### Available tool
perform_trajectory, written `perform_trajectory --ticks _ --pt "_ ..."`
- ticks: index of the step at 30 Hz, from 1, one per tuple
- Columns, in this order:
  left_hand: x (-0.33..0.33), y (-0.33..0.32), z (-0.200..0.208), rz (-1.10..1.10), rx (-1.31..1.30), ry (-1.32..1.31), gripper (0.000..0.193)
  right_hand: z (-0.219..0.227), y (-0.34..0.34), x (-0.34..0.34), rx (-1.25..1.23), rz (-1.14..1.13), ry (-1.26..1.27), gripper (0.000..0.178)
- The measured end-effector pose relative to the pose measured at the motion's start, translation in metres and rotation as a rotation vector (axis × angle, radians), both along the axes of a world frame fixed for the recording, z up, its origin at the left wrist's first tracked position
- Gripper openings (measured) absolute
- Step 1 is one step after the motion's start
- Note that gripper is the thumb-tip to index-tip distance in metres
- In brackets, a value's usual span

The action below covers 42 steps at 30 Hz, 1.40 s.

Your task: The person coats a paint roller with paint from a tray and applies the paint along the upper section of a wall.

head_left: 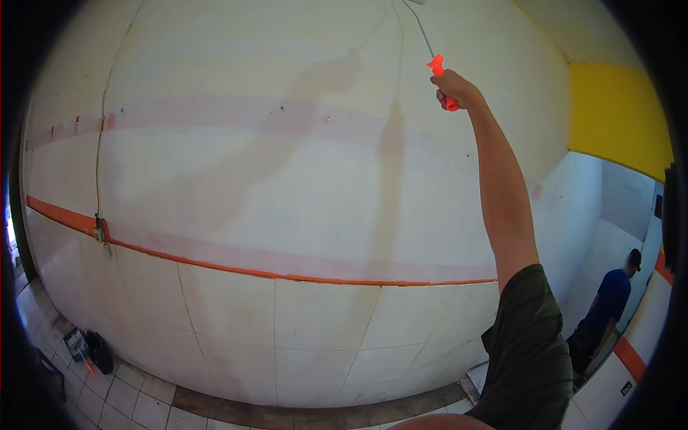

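My right arm stretches up along the right of the head view, with a dark sleeve at its lower end. High against the white wall point(287, 186), my right hand point(459, 89) is closed around the orange handle of a paint roller point(436, 66). The roller's thin metal rod slants up and left from the handle. Only a sliver of the pale roller head shows at the upper edge; the rest is cut off. Whether it touches the wall I cannot tell. My left hand is out of view.
An orange stripe point(315, 278) crosses the wall above pale tiles point(315, 308). A cable drops to a socket box point(99, 229) at left. On the floor, lower left, sit a paint tray point(76, 345) and a dark container point(99, 351). A person in blue point(609, 297) stands at right.
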<state>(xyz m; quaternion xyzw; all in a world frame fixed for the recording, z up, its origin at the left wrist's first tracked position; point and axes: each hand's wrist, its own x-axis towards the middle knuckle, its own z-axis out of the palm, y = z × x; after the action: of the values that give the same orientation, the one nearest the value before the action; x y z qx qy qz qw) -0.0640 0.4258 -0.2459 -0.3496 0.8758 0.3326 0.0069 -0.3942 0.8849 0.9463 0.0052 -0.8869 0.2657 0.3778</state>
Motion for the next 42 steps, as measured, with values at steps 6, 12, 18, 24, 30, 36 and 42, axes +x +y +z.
perform_trajectory --ticks 6,12,18,24,30,36,42 --pt "-0.001 0.005 0.001 0.0 0.014 0.006 0.016 -0.101 0.008 0.022 -0.014 0.029 0.032 0.021" --pt "-0.012 0.002 -0.008 -0.018 0.017 0.028 0.016 -0.163 0.004 0.052 -0.178 0.019 -0.04 0.023" --pt "-0.004 0.009 -0.013 0.002 0.024 0.025 0.016 -0.057 0.002 0.034 -0.092 0.066 -0.1 0.016" --pt "0.01 0.008 -0.011 -0.01 0.031 0.015 0.016 -0.053 0.007 0.034 -0.12 0.066 -0.098 0.017" --pt "0.012 0.005 -0.015 -0.025 0.056 0.027 0.016 -0.167 0.003 0.06 -0.111 0.024 -0.041 0.023" --pt "0.031 -0.007 -0.017 -0.027 0.082 0.034 0.016 -0.258 -0.002 0.09 -0.072 -0.074 -0.12 0.029" --pt "0.08 -0.028 -0.015 0.017 0.134 0.046 0.016 -0.352 0.0 0.117 -0.035 -0.107 -0.13 0.027"
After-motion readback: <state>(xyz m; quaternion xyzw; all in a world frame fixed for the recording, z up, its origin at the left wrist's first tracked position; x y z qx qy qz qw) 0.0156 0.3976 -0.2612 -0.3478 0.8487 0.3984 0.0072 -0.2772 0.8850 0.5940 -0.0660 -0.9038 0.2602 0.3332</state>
